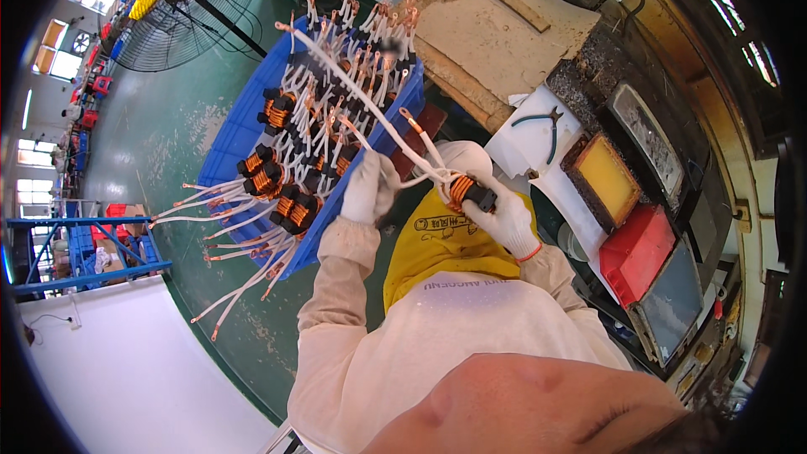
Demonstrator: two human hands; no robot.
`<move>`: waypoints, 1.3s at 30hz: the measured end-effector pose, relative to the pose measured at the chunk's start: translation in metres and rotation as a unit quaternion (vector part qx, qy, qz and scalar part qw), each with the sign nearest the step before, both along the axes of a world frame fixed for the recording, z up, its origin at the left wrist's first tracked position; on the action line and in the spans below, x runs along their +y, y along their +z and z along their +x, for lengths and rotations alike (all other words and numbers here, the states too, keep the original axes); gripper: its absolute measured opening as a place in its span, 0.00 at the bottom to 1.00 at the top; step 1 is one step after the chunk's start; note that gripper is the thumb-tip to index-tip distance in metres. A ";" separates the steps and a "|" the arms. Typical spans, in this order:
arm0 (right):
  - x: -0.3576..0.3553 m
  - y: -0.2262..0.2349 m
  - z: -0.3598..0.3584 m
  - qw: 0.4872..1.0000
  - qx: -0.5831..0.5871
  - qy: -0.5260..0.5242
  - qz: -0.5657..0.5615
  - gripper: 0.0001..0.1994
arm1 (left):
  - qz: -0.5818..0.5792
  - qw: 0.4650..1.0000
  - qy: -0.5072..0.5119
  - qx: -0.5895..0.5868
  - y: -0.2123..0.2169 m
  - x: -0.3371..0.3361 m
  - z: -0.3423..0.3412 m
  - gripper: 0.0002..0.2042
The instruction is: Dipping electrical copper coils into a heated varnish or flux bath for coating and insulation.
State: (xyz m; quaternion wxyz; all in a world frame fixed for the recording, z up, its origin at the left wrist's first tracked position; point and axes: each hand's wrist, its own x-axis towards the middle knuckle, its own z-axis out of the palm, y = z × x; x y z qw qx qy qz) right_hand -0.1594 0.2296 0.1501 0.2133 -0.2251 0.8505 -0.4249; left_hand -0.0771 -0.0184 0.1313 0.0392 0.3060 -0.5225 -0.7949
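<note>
My right hand (508,223), in a white glove, is closed around a copper-wound coil (461,190) with a black frame, held over my lap. Several white leads (382,122) run from this coil, with copper lugs at their ends; the longest one reaches up over the bin. My left hand (368,188), also gloved, is closed on one of these leads, left of the coil. Its fingers are partly hidden by the glove's own bulk. Close by on the left, a blue plastic bin (220,145) holds many similar coils (296,208), their white leads sticking up and out over its rim.
A yellow apron (454,248) covers my lap. To the right, a bench carries cutters (551,130) with dark teal handles, a yellow-filled tray (605,176) and a red container (639,254). A worn board-topped table (496,29) stands ahead. Far left is a large fan (189,21).
</note>
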 end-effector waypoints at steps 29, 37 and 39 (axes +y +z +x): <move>-0.005 0.007 0.009 0.998 0.053 0.026 -0.017 0.25 | -0.257 0.937 0.223 0.075 0.010 -0.034 0.002 0.16; -0.005 0.008 0.013 0.996 0.068 0.046 -0.025 0.27 | 0.074 0.962 0.029 0.262 0.081 -0.094 -0.037 0.26; -0.006 0.007 0.014 0.996 0.074 0.042 -0.023 0.26 | 0.055 0.949 0.095 0.296 0.095 -0.098 -0.040 0.28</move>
